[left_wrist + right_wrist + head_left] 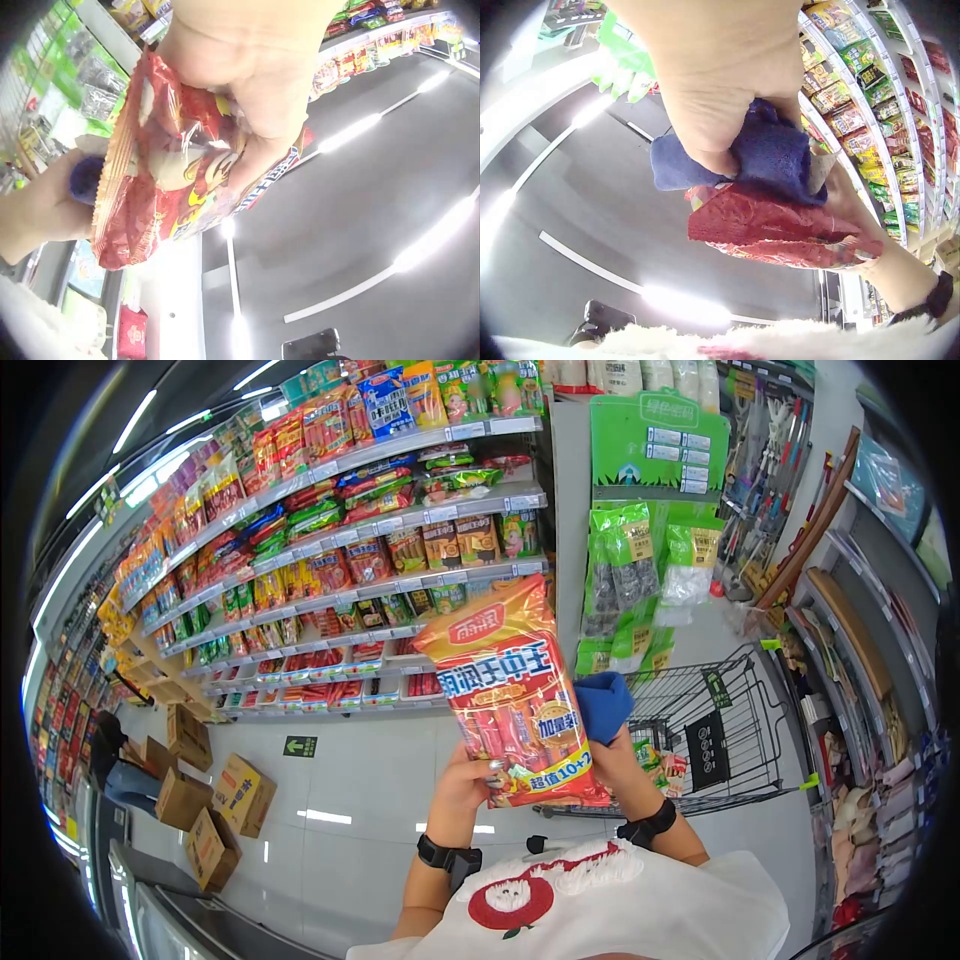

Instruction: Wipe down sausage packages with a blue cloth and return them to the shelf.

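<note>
A large red and orange bag of sausages (515, 695) is held up in front of the chest, its printed front toward the head camera. My left hand (462, 785) grips the bag's lower left edge, thumb on the front. In the left wrist view, that thumb presses into the crinkled wrapper (169, 180). At the bag's right side, my right hand (617, 760) holds a folded blue cloth (604, 705). Seen from the right wrist, the thumb lies over the cloth (772, 157), which rests right against the red bag (780, 229).
Shelves (340, 525) full of packaged snacks stand ahead. A black wire shopping cart (740, 730) with some packages stands to the right, below hanging green bags (622, 560). Cardboard boxes (243, 795) sit on the floor at left, near another person (125, 770). More racks (850, 650) line the right side.
</note>
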Demonstrator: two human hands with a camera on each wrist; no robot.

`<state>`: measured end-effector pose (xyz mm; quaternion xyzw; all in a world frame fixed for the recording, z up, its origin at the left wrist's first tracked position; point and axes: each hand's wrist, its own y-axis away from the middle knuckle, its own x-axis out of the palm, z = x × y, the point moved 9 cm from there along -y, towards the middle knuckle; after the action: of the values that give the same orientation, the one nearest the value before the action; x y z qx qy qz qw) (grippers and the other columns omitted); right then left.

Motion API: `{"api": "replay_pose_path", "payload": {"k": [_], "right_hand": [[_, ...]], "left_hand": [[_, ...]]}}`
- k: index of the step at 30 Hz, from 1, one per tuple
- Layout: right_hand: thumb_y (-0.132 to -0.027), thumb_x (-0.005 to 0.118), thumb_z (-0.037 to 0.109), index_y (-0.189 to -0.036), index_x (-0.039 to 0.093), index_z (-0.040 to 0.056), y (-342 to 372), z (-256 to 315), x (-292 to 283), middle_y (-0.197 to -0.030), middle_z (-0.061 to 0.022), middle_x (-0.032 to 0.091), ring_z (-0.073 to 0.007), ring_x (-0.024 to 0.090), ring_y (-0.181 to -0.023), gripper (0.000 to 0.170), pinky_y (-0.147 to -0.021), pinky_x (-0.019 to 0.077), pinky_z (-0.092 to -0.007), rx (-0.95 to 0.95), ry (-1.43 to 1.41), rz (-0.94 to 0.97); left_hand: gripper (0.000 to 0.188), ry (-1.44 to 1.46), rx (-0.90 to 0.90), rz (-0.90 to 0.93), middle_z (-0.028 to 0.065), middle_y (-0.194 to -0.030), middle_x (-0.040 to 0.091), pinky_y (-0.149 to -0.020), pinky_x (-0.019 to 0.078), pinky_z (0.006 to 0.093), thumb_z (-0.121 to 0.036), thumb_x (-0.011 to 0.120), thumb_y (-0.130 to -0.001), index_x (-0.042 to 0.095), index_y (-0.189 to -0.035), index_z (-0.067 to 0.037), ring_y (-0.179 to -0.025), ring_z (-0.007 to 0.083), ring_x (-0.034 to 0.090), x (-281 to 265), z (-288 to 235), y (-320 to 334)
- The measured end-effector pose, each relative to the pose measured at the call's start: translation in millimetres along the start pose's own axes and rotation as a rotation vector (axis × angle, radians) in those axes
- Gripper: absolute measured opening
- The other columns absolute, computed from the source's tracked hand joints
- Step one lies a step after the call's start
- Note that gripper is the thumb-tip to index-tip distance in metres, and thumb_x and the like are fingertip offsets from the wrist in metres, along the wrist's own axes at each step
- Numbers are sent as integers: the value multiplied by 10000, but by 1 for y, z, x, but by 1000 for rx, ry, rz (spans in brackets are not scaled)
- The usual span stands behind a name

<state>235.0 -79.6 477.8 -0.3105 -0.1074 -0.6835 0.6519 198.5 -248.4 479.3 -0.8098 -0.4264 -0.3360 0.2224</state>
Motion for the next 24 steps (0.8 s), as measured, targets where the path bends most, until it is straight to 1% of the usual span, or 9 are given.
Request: {"api": "replay_pose_path", "payload": {"k": [3,6,8,11,12,16,19,22,24], "right_hand": [[-735,480,-101,-1160,453,-13,2,10,6,-1120,-85,537,-172,532,-1017,435,-889,423,-317,87,-82,-53],[-803,518,139,-1179,436,11,-4,7,3,-1116,-104,540,-205,548,-1002,405,-877,439,-354,109,-246,-40],[-801,527,292,-1231,386,30,-3,6,1,-1162,-104,514,-225,523,-1055,523,-903,424,-371,121,-290,-64],[-807,525,292,-1271,329,35,-4,-3,-5,-1220,-96,472,-226,496,-1095,566,-923,410,-377,104,-204,-40],[-802,561,214,-1267,319,41,-4,-1,5,-1225,-96,458,-217,496,-1087,552,-909,423,-371,79,-267,70],[-726,606,-11,-1209,362,39,-4,-7,6,-1121,-94,510,-195,537,-1001,544,-843,458,-336,201,-148,-144],[-708,607,-22,-1208,366,35,-6,-17,-2,-1095,-92,525,-180,544,-982,558,-835,451,-321,230,-78,-188],[-684,638,2,-1199,381,26,-8,-15,-1,-1077,-94,530,-174,539,-976,576,-844,435,-313,155,148,-131],[-672,660,34,-1187,392,20,-10,-7,7,-1074,-97,532,-177,538,-970,581,-854,426,-316,23,408,-77]], "left_hand": [[605,44,-170,93,115,-1096,560,-816,467,325,3,611,-634,405,-1203,8,-953,189,575,-9,24,0],[568,41,-143,106,122,-1129,535,-834,465,346,-59,617,-701,384,-1213,11,-991,203,561,-9,34,-9],[533,-7,-109,97,123,-1140,524,-842,465,351,-121,610,-756,379,-1219,5,-993,212,559,-9,35,-14],[485,-55,-160,-106,121,-1142,521,-821,477,347,-111,568,-791,379,-1226,-8,-989,202,559,-19,35,-15],[435,-15,-140,-76,116,-1129,529,-792,488,332,-136,530,-834,382,-1226,-18,-971,184,565,-3,29,-18],[401,-190,-145,-126,108,-1121,536,-786,481,292,-204,494,-882,393,-1223,-19,-961,149,561,-5,21,-26],[384,-325,-101,-213,102,-1118,534,-804,458,281,-229,458,-906,397,-1218,-13,-959,140,548,-9,18,-30],[378,-625,126,-243,97,-1100,537,-818,434,275,-276,420,-924,414,-1191,-8,-955,134,535,-35,20,-47],[399,-554,97,-279,100,-1116,533,-838,433,287,-315,376,-935,418,-1183,-6,-979,147,537,-40,24,-48]]}}
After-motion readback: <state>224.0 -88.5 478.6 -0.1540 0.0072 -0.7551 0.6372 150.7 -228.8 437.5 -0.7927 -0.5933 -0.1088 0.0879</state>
